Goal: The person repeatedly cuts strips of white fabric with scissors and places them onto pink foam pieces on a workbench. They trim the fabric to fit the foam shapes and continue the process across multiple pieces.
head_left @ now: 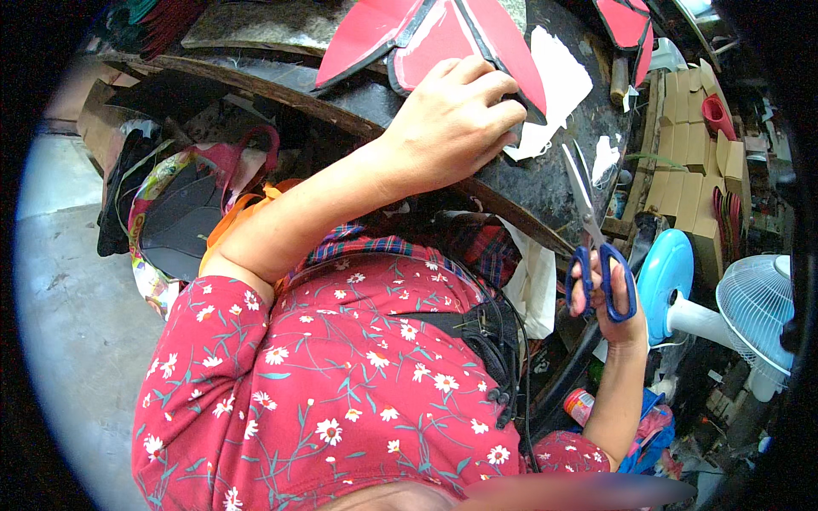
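My left hand is closed, its fingers curled over the lower edge of a red cut piece with black edging. Its fingertips face away, so what they pinch is hidden. A torn white sheet lies beside and partly under that red piece, close to my fingers. Over to the right, my right hand grips a pair of scissors by dark blue handles. The scissors' blades point up toward the worktable and stand slightly apart, touching nothing.
Another red piece with black edges lies at the far right of the table. A white scrap sits near the scissors' tips. Beyond are stacked cardboard boxes, a blue stool seat and a fan. A bag stands at left.
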Demonstrator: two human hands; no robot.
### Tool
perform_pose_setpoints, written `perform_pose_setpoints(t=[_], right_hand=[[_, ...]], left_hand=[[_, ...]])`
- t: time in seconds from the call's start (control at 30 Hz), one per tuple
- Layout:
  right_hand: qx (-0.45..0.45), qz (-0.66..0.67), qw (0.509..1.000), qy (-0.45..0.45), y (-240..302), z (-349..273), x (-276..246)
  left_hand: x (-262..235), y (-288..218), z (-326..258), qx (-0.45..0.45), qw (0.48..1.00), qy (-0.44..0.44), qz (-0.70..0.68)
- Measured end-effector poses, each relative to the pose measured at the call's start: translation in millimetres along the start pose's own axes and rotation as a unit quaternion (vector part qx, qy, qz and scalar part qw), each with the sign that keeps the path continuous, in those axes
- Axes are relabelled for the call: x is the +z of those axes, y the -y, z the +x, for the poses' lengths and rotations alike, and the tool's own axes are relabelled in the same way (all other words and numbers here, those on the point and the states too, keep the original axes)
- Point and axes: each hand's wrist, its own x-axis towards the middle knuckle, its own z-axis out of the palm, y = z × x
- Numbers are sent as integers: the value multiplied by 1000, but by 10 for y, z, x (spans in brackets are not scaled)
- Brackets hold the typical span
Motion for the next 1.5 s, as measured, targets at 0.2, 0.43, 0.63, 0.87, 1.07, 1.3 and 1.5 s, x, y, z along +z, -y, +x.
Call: perform_pose_setpoints(t=[0.2,0.43,0.63,0.87,1.07,1.3,1.5], right_hand=[[-9,-48,999,22,37,224,181],[-38,-20,998,-42,-31,26,37],[-95,41,991,-84,-91,-159,-39],[-92,-59,993,-31,0,-79,322],[-84,-51,995,-29,-117,-111,472],[-105,-39,992,-58,-247,-254,540],[-128,-47,989,-48,-259,-280,625]], left_hand=[[36,66,-20,-3,999,-20,34],[66,88,0,-22,997,-43,66],[-26,-67,0,-56,997,-46,-32],[73,-442,93,-313,681,43,-660],[183,-297,96,-274,705,54,-652],[236,-433,125,-169,815,-16,-555],[157,-501,124,-191,802,-3,-566]])
